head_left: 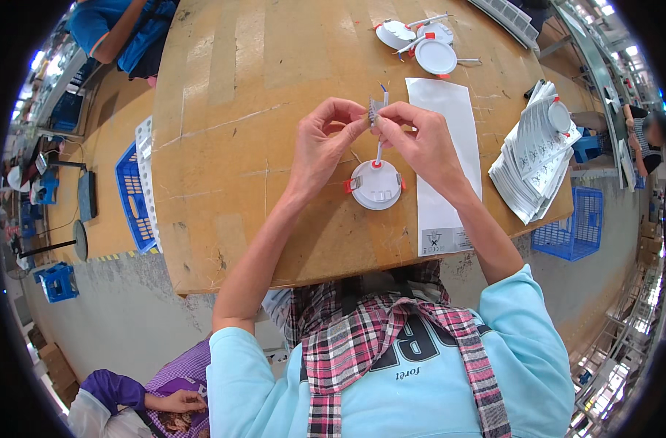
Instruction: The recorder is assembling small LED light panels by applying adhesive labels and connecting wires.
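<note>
Above the middle of the table, my left hand [326, 139] pinches a small grey ribbed piece [372, 114], too small to name surely. Thumb and fingers of my right hand [420, 140] close on the other side of it, beside a white cable [379, 152]. This cable runs up from a round white downlight [377, 187] with red-tipped spring clips, lying back side up just below my hands. Past my fingers the cable's end shows a blue wire. Beneath my right forearm lies a flat white paper sleeve [444, 139] with grey print at its near end.
Several more downlights [435, 56] lie at the far right of the wooden table [223, 168]. A fanned stack of printed white sleeves [533, 157] sits at the right edge, one downlight on top. Blue baskets [132, 197] flank the table. Other people [118, 33] are nearby.
</note>
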The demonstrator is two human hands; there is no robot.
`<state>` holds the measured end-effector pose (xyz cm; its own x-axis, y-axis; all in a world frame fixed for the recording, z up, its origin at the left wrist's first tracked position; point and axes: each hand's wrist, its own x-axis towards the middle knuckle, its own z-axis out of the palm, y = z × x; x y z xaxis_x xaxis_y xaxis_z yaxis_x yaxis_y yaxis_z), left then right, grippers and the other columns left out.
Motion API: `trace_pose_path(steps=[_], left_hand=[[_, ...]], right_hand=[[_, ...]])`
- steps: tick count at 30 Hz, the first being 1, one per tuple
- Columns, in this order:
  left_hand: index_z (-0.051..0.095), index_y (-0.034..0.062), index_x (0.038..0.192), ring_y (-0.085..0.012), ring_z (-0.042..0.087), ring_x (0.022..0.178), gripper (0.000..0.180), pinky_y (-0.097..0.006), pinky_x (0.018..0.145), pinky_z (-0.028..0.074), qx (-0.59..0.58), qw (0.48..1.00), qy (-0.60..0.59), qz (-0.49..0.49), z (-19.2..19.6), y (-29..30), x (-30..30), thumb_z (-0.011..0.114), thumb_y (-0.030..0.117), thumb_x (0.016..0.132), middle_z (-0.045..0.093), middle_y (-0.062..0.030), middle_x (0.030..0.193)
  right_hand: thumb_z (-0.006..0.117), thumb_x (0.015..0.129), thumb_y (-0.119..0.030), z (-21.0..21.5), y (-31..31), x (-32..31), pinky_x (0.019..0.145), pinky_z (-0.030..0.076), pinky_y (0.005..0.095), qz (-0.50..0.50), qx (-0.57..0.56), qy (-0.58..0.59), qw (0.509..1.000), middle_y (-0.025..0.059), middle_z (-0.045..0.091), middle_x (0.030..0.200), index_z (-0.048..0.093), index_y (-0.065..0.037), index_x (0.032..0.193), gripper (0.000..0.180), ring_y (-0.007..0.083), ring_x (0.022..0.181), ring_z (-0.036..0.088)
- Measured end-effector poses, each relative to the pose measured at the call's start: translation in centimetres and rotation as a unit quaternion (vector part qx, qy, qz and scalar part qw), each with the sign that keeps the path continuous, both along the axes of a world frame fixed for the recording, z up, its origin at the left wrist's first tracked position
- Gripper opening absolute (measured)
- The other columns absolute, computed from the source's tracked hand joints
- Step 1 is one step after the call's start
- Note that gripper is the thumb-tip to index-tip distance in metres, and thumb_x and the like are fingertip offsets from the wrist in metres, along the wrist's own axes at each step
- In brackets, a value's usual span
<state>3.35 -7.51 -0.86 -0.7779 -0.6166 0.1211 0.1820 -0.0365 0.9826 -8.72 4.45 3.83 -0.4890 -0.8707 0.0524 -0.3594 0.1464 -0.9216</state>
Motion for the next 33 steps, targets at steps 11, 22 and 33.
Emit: trace_pose_path(steps=[11,22,33], left_hand=[[0.057,0.0035,0.119,-0.0124,0.050,0.109,0.032,-0.030,0.088,0.045,-0.098,0.994,0.009,0.044,0.3,-0.1,-0.3,0.062,0.011,0.089,0.057,-0.0047,0.116],[0.061,0.0038,0.106,-0.0149,0.054,0.103,0.022,-0.029,0.082,0.046,-0.190,0.976,0.031,0.103,-0.2,-0.1,-0.3,0.064,0.006,0.085,0.058,-0.0056,0.113],[0.067,0.0026,0.092,-0.0170,0.065,0.085,0.014,-0.028,0.074,0.052,-0.338,0.929,0.022,0.149,0.4,0.8,-0.1,0.069,-0.001,0.078,0.067,-0.0079,0.095]], right_hand=[[0.056,0.092,-0.012,-0.6,0.1,-1.5,0.068,0.054,0.0241,0.031,-0.003,-0.116,0.993,0.0078,0.068,0.083,0.065,0.005,0.096,0.019,0.0118,0.075,0.064],[0.057,0.091,-0.010,-0.6,0.2,-2.0,0.070,0.054,0.0246,0.065,-0.006,-0.125,0.990,0.0104,0.068,0.087,0.063,0.007,0.104,0.023,0.0125,0.076,0.064],[0.056,0.091,-0.006,-0.7,-0.2,-2.0,0.067,0.054,0.0237,0.071,-0.012,-0.131,0.989,0.0117,0.068,0.086,0.064,0.008,0.103,0.021,0.0128,0.072,0.065]])
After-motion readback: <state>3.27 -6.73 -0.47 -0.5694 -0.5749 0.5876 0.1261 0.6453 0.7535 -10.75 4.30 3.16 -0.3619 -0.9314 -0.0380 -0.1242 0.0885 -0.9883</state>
